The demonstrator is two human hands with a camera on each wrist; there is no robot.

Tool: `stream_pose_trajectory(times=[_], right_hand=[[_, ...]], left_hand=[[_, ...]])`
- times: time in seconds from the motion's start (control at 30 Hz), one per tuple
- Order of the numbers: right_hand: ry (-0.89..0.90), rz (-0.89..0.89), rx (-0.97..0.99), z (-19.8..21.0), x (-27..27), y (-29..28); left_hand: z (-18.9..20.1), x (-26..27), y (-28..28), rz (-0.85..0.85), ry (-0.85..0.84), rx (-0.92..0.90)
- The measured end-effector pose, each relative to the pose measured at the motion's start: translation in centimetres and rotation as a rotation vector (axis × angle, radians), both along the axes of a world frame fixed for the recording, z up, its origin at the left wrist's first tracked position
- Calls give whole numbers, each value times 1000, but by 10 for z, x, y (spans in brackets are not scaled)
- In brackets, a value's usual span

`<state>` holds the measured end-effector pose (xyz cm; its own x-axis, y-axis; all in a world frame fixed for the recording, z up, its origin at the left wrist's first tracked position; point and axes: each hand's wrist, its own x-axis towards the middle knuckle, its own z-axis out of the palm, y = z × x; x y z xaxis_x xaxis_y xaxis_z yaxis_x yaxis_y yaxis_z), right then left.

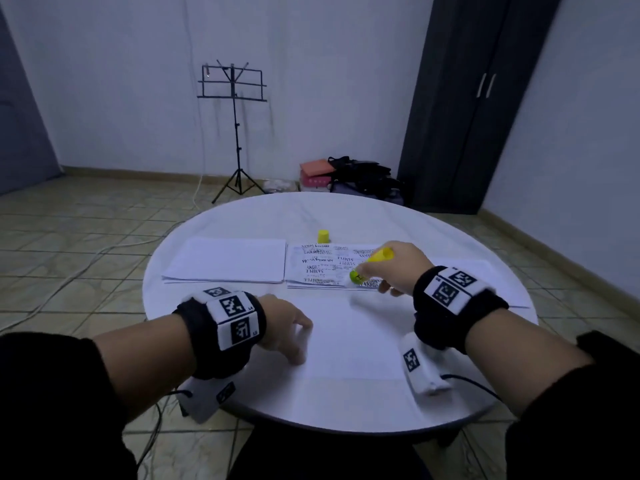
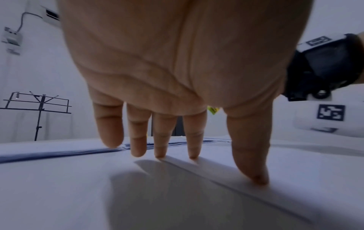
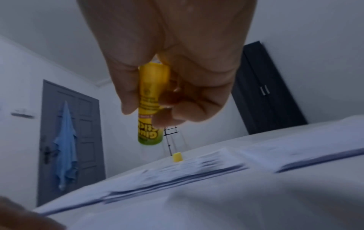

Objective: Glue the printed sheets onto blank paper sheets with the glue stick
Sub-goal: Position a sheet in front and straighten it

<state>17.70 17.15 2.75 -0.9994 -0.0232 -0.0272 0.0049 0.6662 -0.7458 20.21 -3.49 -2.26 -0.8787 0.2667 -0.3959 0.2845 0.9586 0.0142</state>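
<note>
Left hand [image 1: 287, 327] fingers [image 2: 194, 140] spread on blank sheet [image 1: 349, 344]; right hand [image 1: 398, 268] clamps yellow-green uncapped glue stick [image 1: 370, 265].

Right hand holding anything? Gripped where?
Right hand grips the glue stick around the middle of its barrel; cap is off, on the table.

Yellow-green glue stick [image 1: 372, 264], yellow cap [image 1: 323, 235]

Head view looks down over the table [image 1: 242, 216]; wrist views skim it, close under each palm.
</note>
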Motion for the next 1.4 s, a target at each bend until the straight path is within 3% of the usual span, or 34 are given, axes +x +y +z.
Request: stream_pose_trajectory(times=[0.2,0.37,0.63,0.87,0.97,1.13,1.4], right_hand=[[-15,90,165,-12,-23,-66],[-77,133,306,-19,-31,-84],[-91,-27,371,-17,-31,-17],[-128,-154,317,-10,-20,34],[-46,-79,298,-3,-9,22],[22,192,192,2,9,-32],[57,442,383,-14,36,-80]], left_hand=[[-1,1,4,-48,42,-105],[0,0,5,-58,53,-141],[0,-6,2,-132,12,-221],[5,-5,6,-124,122,-173],[5,-3,6,-91,145,-179],[7,-4,3,-68,77,-193],[10,2,-2,-37,12,-139]])
